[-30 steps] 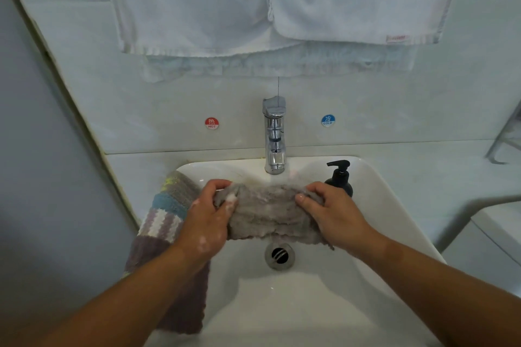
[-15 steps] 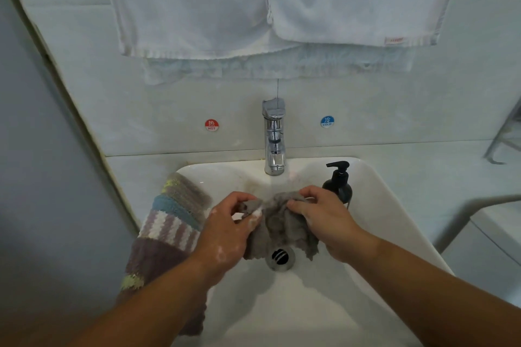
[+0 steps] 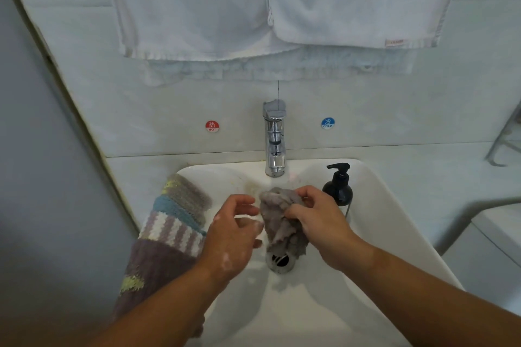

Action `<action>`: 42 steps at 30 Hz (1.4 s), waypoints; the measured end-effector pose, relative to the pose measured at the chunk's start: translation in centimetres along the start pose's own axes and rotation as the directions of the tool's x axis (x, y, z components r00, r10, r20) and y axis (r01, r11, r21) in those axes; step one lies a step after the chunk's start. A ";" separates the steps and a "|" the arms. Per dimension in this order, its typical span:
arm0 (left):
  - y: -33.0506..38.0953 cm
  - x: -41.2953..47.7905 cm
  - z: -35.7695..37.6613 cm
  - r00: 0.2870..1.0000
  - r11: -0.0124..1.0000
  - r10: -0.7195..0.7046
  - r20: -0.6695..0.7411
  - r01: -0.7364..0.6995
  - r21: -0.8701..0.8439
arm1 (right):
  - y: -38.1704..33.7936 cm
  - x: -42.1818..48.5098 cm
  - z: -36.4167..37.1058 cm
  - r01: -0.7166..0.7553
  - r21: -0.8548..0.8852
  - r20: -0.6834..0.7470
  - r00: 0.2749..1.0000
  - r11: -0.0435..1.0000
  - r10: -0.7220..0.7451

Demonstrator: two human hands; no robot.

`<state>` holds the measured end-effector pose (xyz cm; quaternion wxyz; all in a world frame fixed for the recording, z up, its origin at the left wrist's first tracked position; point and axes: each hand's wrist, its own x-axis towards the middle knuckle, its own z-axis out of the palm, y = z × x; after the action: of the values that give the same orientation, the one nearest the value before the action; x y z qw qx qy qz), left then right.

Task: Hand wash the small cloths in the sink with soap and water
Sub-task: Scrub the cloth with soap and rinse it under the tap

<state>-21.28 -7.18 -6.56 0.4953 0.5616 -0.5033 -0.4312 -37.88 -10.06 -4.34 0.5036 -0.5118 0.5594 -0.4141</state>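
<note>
Currently scrubbing: my right hand [image 3: 318, 222] clamps the bunched grey cloth [image 3: 282, 222]; my soapy left hand [image 3: 234, 234], open, must regrip.

You face a pale tiled wall [image 3: 366, 110] under soft, dim light. Two white towels [image 3: 197, 8] hang side by side above. Below them sit a red hot sticker [image 3: 212, 126] and a blue cold sticker [image 3: 327, 123]. A grey wall [image 3: 42, 177] runs along your left.
</note>
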 end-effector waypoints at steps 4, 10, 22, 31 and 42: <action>-0.3 0.2 0.0 0.991 0.994 -0.100 0.091 0.103 -0.023 | -0.3 -0.2 -0.4 -0.086 0.218 0.076 0.995 0.972 0.070; -0.5 0.6 0.7 0.993 0.998 -0.011 0.116 0.003 0.070 | 0.7 -0.2 -0.1 -0.080 0.027 0.088 0.993 0.996 0.077; -0.6 -1.3 3.3 1.000 0.998 0.004 0.027 -0.002 -0.056 | 0.1 0.0 2.0 0.091 0.207 -0.179 0.982 0.974 -0.054; 0.1 0.5 2.7 0.957 0.996 0.091 -0.276 -0.086 0.029 | 1.1 -1.4 1.8 0.329 -0.255 0.028 0.943 0.909 -0.333; 0.7 0.3 3.1 0.962 0.985 0.113 -0.251 -0.075 0.155 | 1.2 -3.0 3.0 0.344 -0.243 -0.019 0.933 0.907 -0.359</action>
<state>-24.39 -7.83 -6.31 0.5346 0.6229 -0.4904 -0.2928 -35.18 -6.82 -5.52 0.3387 -0.6470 0.5186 -0.4447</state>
